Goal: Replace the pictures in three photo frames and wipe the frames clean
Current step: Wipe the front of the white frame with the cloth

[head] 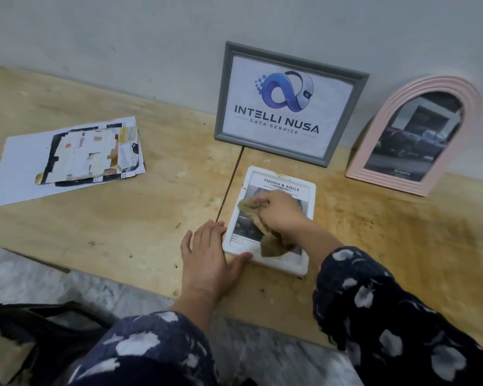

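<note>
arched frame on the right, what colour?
Pale pink, ridged border; the arched frame stands against the wall. Head view, the only one.

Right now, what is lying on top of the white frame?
A brown cloth held by the right hand lies on the white frame. The left hand rests at its corner. The picture's middle is covered.

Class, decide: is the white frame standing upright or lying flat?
Lying flat: the white frame rests face up on the table, with a cloth on it.
</note>
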The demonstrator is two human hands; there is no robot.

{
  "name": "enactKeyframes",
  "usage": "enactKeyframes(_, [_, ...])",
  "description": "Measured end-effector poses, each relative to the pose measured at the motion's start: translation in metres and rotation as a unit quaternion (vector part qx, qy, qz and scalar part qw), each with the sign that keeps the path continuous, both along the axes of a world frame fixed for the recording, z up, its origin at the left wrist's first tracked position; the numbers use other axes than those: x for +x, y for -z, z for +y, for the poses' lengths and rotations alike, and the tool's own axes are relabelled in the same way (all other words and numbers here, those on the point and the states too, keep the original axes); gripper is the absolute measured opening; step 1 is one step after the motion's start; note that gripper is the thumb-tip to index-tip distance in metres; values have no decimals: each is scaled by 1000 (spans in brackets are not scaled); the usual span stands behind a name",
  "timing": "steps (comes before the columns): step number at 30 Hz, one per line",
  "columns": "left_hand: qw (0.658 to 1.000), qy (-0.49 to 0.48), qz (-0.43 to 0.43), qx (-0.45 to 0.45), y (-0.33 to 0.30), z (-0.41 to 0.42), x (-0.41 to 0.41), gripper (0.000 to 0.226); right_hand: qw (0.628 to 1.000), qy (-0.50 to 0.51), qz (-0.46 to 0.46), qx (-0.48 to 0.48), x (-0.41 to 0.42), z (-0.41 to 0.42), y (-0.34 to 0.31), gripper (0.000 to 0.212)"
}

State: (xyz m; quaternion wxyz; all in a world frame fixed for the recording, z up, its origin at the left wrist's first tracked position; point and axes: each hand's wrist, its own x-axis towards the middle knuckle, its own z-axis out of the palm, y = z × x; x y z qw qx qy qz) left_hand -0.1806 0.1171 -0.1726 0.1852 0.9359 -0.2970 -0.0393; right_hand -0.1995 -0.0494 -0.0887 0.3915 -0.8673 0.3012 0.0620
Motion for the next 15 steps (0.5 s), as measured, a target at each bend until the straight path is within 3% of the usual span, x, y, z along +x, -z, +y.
enactKeyframes(4, [1000, -2, 7, 6, -1, -1, 0, 72, 994, 19, -50, -94, 51, -29, -5, 36])
enactKeyframes(9, [1000, -7, 3, 8, 0, 1, 1, 72, 971, -79, 14, -223, 89, -42, 12, 38])
enactKeyframes(15, [1000, -13, 10, -10, -1, 0, 1, 71, 967, -110, 67, -220, 83, -24, 30, 44])
